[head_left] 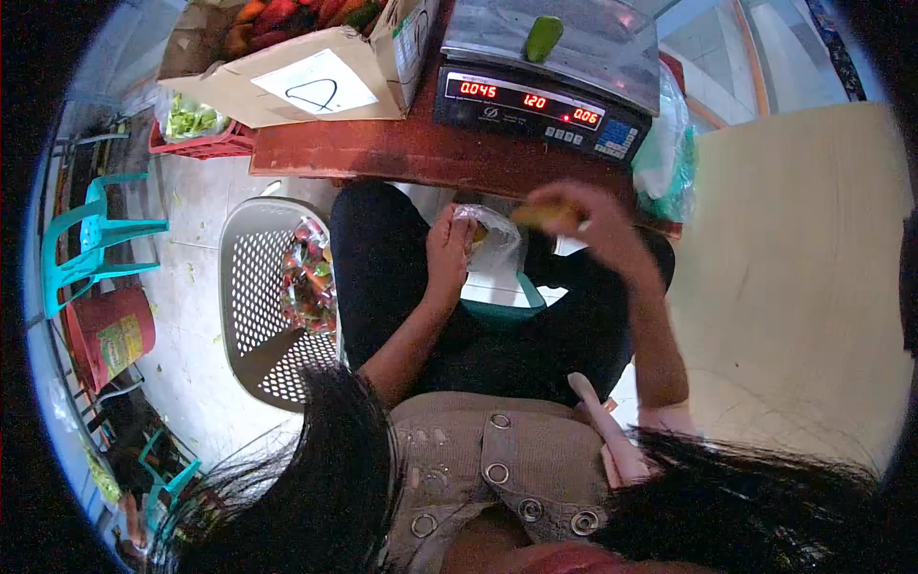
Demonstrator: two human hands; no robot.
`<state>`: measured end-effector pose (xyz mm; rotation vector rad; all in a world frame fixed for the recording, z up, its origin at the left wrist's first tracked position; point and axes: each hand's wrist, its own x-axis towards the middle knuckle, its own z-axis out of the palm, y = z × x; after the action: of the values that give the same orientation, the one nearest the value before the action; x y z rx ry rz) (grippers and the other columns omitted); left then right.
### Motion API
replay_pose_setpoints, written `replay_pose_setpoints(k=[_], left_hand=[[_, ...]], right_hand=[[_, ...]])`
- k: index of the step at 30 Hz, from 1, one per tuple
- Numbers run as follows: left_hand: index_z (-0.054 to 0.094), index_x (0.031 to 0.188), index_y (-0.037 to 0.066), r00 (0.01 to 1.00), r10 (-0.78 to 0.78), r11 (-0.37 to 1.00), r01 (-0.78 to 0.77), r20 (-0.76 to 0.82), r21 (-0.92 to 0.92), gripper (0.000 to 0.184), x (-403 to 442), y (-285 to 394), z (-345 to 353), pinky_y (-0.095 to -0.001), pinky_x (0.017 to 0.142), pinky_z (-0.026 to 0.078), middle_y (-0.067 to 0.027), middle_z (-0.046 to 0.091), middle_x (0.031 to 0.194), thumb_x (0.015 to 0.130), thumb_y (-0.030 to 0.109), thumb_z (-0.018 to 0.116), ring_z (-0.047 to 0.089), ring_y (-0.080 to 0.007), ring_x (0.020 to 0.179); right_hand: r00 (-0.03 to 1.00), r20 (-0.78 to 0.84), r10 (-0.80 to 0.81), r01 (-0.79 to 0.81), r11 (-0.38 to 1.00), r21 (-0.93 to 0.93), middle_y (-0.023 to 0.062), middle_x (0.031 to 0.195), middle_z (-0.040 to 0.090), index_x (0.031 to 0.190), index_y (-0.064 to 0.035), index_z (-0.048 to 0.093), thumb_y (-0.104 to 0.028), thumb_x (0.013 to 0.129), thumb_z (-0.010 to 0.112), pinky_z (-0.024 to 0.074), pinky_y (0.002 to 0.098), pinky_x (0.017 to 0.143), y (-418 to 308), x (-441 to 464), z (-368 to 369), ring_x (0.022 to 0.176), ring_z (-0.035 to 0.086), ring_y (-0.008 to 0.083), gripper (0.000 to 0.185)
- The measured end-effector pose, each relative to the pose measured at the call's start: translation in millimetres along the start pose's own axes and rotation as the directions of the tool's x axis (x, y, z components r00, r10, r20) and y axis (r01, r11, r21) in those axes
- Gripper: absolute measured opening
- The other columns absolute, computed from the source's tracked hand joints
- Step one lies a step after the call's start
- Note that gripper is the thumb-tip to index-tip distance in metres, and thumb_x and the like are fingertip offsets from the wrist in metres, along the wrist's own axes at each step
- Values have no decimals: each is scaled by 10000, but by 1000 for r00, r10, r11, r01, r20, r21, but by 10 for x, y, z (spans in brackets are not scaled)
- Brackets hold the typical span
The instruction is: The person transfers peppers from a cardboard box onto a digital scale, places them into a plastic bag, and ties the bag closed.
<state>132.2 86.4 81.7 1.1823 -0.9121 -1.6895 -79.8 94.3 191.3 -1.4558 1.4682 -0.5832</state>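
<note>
My left hand (pixel 448 256) is closed on a clear plastic bag (pixel 499 245) above my lap, and something yellowish shows inside near its mouth. Just right of the bag, my right hand (pixel 598 225) grips a yellowish pepper (pixel 553 216), blurred by motion. Ahead of both hands, a green pepper (pixel 544 38) lies on the metal pan of a digital scale (pixel 540 110) with lit red figures. A cardboard box (pixel 316 91) of red, orange and green peppers (pixel 287 21) stands left of the scale.
The box and scale rest on a reddish-brown table (pixel 354 151). By my left leg stands a grey basket (pixel 256 287) holding packed red and green produce (pixel 308 277). A teal container (pixel 507 304) sits between my legs. Further left are a teal chair (pixel 96 234) and a red crate (pixel 206 143).
</note>
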Motion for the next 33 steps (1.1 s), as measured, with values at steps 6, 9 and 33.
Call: replay_pose_setpoints(k=[6, 9, 33], left_hand=[[514, 887, 32, 998, 49, 999, -50, 50, 19, 137, -154, -69, 84, -219, 563, 347, 21, 462, 762, 929, 131, 430, 408, -50, 666], [519, 910, 31, 988, 89, 980, -109, 127, 166, 134, -267, 0, 65, -222, 564, 355, 20, 469, 768, 928, 131, 432, 421, -58, 674], [507, 870, 90, 984, 88, 996, -90, 158, 10, 77, -170, 605, -242, -182, 499, 288, 71, 396, 639, 919, 121, 457, 357, -22, 547]], right_hand=[[987, -112, 113, -122, 990, -76, 159, 1034, 602, 1128, -21, 552, -186, 801, 641, 466, 370, 842, 427, -250, 1068, 954, 588, 277, 377], [985, -172, 9, -51, 969, -243, 199, 1032, 603, 1083, -16, 553, -172, 798, 627, 468, 427, 828, 393, -191, 1213, 961, 588, 355, 333], [944, -254, -211, 170, 970, -175, 188, 1021, 578, 1069, -18, 525, -152, 758, 658, 442, 412, 846, -91, -2, 1074, 1012, 556, 350, 364]])
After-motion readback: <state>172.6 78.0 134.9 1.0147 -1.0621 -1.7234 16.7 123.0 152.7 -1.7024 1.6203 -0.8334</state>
